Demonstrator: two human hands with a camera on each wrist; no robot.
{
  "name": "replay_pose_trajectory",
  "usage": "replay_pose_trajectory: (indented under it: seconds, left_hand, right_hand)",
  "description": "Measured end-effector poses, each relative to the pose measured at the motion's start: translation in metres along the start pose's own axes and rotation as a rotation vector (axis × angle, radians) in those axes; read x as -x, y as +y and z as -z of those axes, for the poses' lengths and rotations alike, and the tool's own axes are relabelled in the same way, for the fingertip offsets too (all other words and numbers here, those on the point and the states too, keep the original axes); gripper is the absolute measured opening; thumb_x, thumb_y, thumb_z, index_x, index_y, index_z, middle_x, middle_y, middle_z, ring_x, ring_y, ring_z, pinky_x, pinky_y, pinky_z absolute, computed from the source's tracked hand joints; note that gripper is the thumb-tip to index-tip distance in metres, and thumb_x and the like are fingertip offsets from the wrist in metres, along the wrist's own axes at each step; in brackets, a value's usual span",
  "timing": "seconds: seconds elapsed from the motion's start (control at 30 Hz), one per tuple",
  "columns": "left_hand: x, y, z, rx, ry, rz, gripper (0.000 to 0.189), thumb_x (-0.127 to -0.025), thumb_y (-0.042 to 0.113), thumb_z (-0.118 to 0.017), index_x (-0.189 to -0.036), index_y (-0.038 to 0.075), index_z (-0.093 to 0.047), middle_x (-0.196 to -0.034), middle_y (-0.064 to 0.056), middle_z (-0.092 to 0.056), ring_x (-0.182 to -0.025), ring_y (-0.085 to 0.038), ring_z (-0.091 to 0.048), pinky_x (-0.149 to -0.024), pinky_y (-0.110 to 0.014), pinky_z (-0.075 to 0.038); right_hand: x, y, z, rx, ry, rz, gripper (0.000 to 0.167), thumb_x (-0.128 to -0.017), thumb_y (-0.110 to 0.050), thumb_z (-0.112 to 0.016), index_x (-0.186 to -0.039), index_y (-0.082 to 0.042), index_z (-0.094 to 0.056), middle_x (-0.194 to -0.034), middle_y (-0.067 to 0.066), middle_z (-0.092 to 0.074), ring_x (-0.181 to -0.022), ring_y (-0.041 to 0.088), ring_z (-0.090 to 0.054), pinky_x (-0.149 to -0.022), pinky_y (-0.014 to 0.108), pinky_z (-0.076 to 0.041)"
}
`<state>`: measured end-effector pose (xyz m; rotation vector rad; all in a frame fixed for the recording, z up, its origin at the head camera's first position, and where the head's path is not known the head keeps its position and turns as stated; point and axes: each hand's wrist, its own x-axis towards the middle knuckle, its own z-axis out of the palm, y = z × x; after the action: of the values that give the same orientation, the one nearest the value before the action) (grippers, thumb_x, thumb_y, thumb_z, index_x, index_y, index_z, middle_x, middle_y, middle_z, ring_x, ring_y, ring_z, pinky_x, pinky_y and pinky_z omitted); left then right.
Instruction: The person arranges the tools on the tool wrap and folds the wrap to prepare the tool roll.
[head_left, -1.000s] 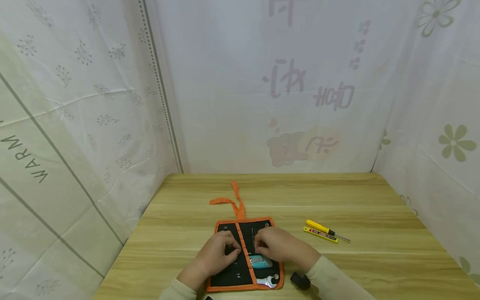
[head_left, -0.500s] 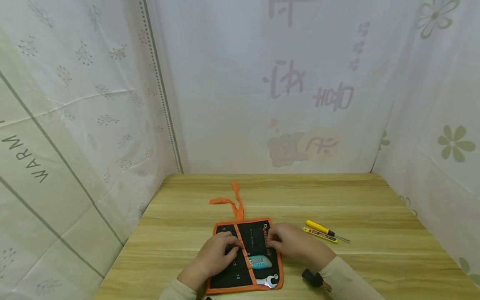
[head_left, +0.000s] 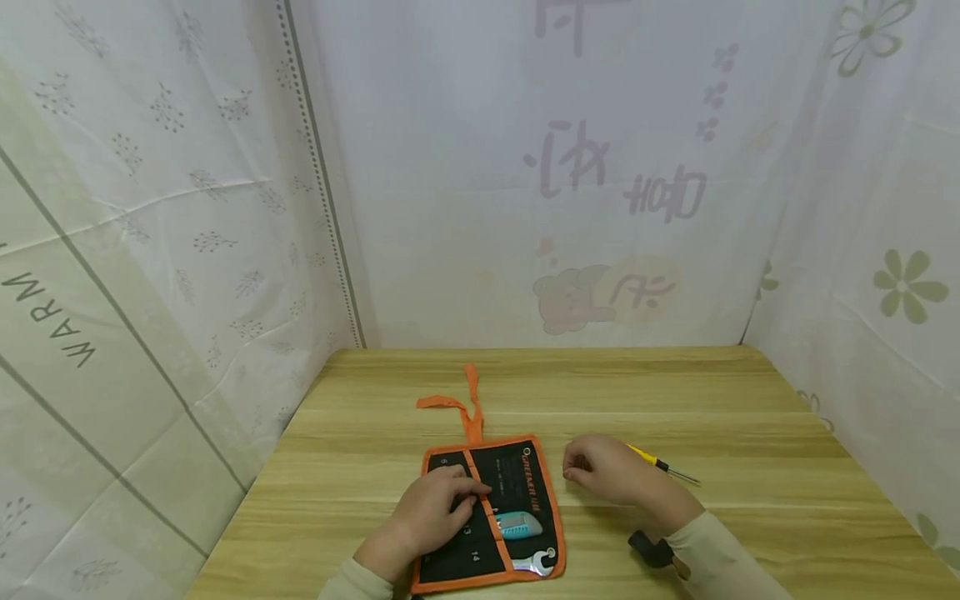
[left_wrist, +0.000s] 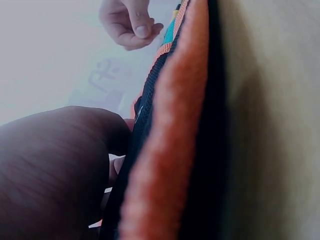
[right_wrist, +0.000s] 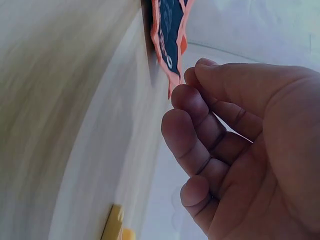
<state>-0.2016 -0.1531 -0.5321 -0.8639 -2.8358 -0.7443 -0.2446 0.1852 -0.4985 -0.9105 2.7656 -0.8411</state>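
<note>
A black tool pouch (head_left: 498, 467) with orange edging lies unfolded on the table. My left hand (head_left: 435, 510) rests on its left panel, fingers bent, the index fingertip over the orange middle band. Tucked in the pockets and showing on the right panel are a teal utility knife (head_left: 519, 525) and the jaw end of an open-end wrench (head_left: 536, 563). My right hand (head_left: 603, 468) hovers just right of the pouch, fingers loosely curled; in the right wrist view nothing shows in its grasp. It partly covers a yellow-handled screwdriver (head_left: 658, 463).
Orange tie straps (head_left: 472, 417) stretch from the pouch's far edge across the wooden table (head_left: 600, 383). Printed curtains (head_left: 450, 208) enclose the table at the back and both sides. A yellow strip (right_wrist: 112, 222) lies low in the right wrist view.
My right hand has drawn away from the pouch to the right, now covering the yellow strip and part of the screwdriver. The left index finger reaches slightly further right; the pouch has shifted slightly left.
</note>
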Motion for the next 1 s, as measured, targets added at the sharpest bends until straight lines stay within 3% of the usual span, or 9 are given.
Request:
replay_pose_trajectory:
  seconds: [0.3,0.47,1.0]
  left_hand:
    - [-0.001,0.000,0.000,-0.026,0.011,-0.039,0.019,-0.098,0.016,-0.071,-0.108,0.032,-0.077,-0.086,0.020,-0.054,-0.069,-0.001,-0.045,-0.061,-0.023,-0.043]
    - [-0.002,0.001,0.001,-0.026,-0.001,-0.022,0.016,-0.096,0.018,-0.072,-0.102,0.033,-0.069,-0.085,0.020,-0.052,-0.070,-0.001,-0.047,-0.062,-0.024,-0.044]
    - [-0.002,0.001,0.000,-0.036,-0.004,-0.018,0.019,-0.098,0.019,-0.071,-0.111,0.030,-0.077,-0.086,0.021,-0.054,-0.070,-0.001,-0.047,-0.062,-0.024,-0.044]
  right_hand:
    - [0.012,0.017,0.009,-0.013,0.033,-0.044,0.013,-0.100,-0.017,-0.073,-0.088,-0.021,-0.070,-0.081,-0.015,-0.061,-0.072,0.004,-0.055,-0.064,0.028,-0.049]
    - [0.020,0.022,0.018,-0.043,0.037,-0.067,0.011,-0.101,-0.016,-0.072,-0.091,-0.019,-0.071,-0.084,-0.011,-0.064,-0.073,0.007,-0.057,-0.065,0.029,-0.050]
    - [0.048,0.048,0.035,-0.047,0.105,-0.150,0.005,-0.101,-0.018,-0.072,-0.096,-0.019,-0.072,-0.094,-0.011,-0.067,-0.085,0.007,-0.062,-0.074,0.033,-0.054]
